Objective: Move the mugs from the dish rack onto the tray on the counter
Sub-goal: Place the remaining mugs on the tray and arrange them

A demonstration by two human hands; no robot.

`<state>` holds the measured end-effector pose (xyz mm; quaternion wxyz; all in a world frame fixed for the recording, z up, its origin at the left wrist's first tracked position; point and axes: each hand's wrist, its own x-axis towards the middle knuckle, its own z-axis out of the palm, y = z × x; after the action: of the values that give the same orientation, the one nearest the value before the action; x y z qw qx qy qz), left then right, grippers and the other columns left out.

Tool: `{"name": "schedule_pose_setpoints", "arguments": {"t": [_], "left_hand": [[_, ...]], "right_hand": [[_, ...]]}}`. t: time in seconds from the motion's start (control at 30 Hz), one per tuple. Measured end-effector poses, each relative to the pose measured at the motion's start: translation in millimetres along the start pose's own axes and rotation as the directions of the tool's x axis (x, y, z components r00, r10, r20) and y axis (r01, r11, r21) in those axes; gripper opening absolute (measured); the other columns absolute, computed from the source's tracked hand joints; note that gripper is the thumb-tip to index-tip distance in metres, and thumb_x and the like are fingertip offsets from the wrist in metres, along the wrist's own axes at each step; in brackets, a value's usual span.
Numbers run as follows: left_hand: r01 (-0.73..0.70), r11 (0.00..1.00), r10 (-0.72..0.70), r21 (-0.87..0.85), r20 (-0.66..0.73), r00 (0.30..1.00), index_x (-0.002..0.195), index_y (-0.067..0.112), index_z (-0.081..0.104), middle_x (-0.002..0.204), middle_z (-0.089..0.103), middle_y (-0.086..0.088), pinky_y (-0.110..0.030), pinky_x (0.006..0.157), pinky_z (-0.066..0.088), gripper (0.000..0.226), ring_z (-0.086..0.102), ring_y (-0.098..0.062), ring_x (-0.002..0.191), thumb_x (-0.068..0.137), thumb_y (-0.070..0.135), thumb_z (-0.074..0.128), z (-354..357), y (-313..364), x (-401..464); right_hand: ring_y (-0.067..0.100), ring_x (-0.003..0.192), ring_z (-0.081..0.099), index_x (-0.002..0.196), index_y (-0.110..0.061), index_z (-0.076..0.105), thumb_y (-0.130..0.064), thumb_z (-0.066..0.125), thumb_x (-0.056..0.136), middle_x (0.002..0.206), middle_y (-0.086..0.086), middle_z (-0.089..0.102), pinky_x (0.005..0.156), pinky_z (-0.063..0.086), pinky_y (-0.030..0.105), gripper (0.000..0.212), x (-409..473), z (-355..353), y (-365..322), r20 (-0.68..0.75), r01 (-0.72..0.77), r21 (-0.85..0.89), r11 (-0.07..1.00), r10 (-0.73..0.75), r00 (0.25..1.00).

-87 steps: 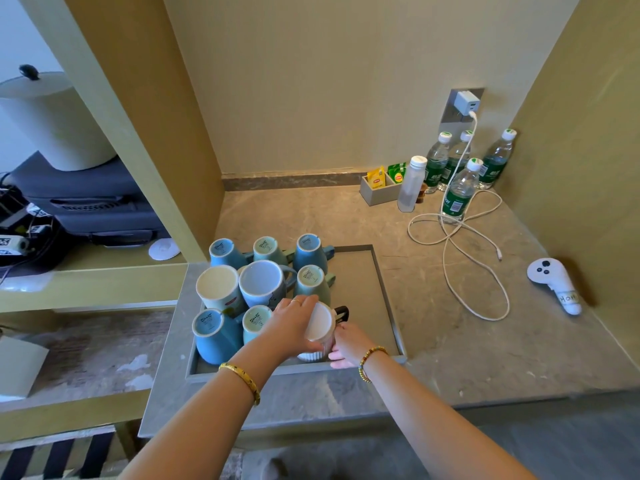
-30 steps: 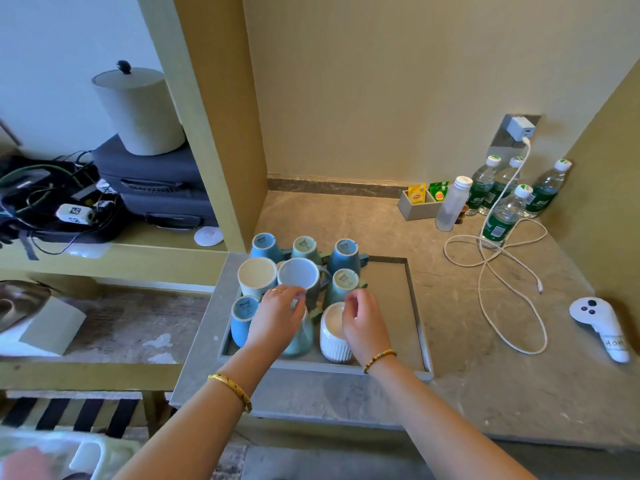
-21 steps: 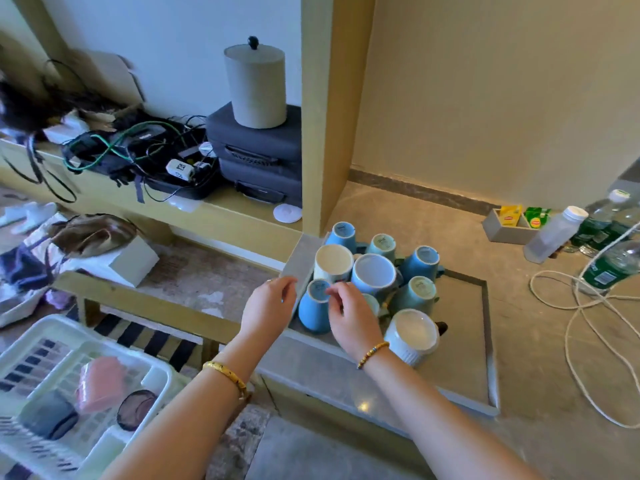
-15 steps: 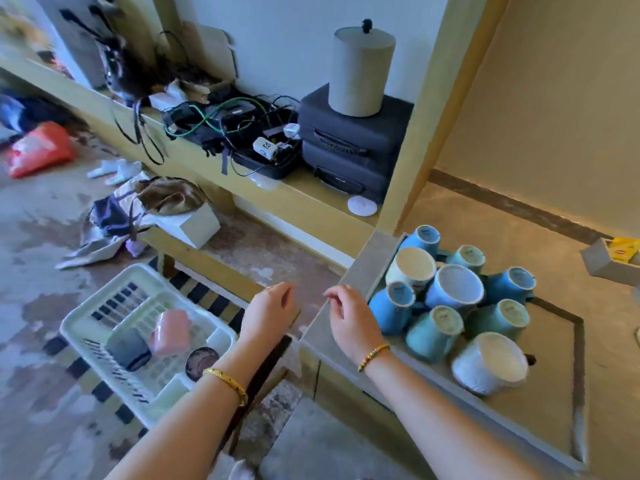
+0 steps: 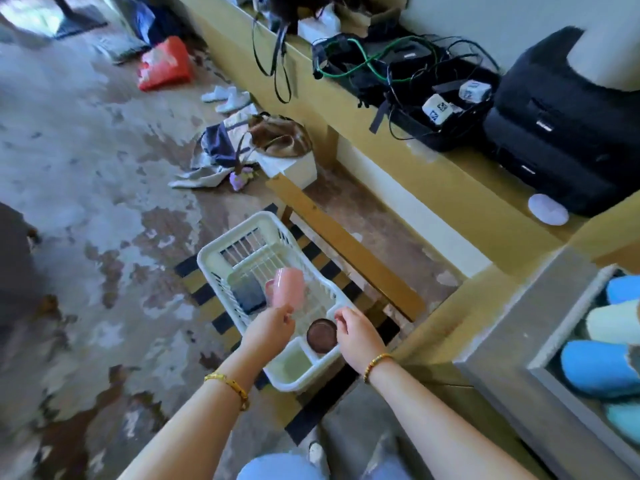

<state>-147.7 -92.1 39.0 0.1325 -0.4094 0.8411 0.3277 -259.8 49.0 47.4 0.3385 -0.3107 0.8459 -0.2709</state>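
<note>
The pink mug (image 5: 285,289) lies tipped on its side in the white dish rack (image 5: 221,254), its long axis running from lower right to upper left, its base end nearest the left hand; motion blur hides which end is the mouth. Just left of it a dark blue mug (image 5: 246,295) lies flat on the rack's bars, and nearer the person a brown mug (image 5: 322,336) stands upright in a front compartment, mouth up. The left hand (image 5: 268,332) has its fingers loosely curled at the pink mug's lower end; whether they touch it or grip it cannot be told. The right hand (image 5: 356,336) hovers just right of the brown mug, fingers relaxed and holding nothing. The rack sits on a black-and-yellow striped mat (image 5: 207,299) on the floor. At the far right, blue mugs (image 5: 595,367) lie in the grey tray (image 5: 540,351) on the counter (image 5: 512,306)
</note>
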Motion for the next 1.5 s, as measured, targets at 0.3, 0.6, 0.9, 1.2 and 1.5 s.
{"name": "schedule_pose_setpoints", "arguments": {"t": [0.3,0.6,0.9,1.2,1.5], "left_hand": [[0.131,0.984,-0.108,-0.12,0.18,0.978,0.146,0.022,0.02,0.134,0.044,-0.01,-0.02,0.057,0.044,0.061,0.056,-0.012,0.077,0.093,0.03,0.049,11,-50,53],[0.36,0.899,-0.311,-0.251,0.215,0.926,0.147,0.02,0.019,0.138,0.046,-0.01,-0.026,0.073,0.048,0.06,0.061,-0.021,0.1,0.093,0.024,0.045,48,-81,110],[0.499,0.731,-0.387,-0.465,0.319,0.865,0.143,0.018,0.025,0.136,0.05,-0.007,-0.025,0.078,0.042,0.058,0.054,-0.019,0.113,0.092,0.032,0.049,87,-90,153],[0.56,0.493,-0.418,-0.666,0.383,0.824,0.146,0.016,0.019,0.135,0.043,-0.013,-0.017,0.063,0.044,0.063,0.048,-0.018,0.102,0.089,0.012,0.045,91,-94,140],[0.441,0.026,-0.403,-0.897,0.394,0.826,0.14,0.021,0.027,0.124,0.048,-0.009,-0.042,0.093,0.048,0.064,0.057,-0.027,0.109,0.091,0.063,0.025,38,-49,79]], "right_hand": [[0.022,0.126,0.045,0.143,-0.02,0.027,-0.02,0.038,0.097,0.147,0.004,0.033,0.104,0.042,0.04,0.047,86,39,-9,0.264,-0.104,-0.138,0.985,0.138,0.955],[0.028,0.132,0.033,0.142,-0.013,0.028,-0.023,0.039,0.097,0.147,0.006,0.034,0.11,0.032,0.041,0.047,198,86,-11,0.417,0.206,-0.485,0.85,0.018,0.909],[0.028,0.125,0.043,0.143,-0.015,0.024,-0.024,0.044,0.096,0.143,0.007,0.037,0.095,0.044,0.041,0.052,264,117,-5,0.425,0.221,-0.594,0.773,0.068,0.903],[0.026,0.088,0.056,0.092,-0.017,0.048,-0.031,0.045,0.094,0.093,0.007,0.056,0.08,0.048,0.038,0.014,250,109,0,0.545,-0.057,-0.345,0.937,0.25,0.801],[0.006,0.057,0.038,0.079,-0.019,0.049,-0.028,0.044,0.097,0.068,-0.004,0.042,0.053,0.032,0.016,0.021,175,54,-34,0.354,-0.222,0.285,0.933,0.113,0.929]]}}
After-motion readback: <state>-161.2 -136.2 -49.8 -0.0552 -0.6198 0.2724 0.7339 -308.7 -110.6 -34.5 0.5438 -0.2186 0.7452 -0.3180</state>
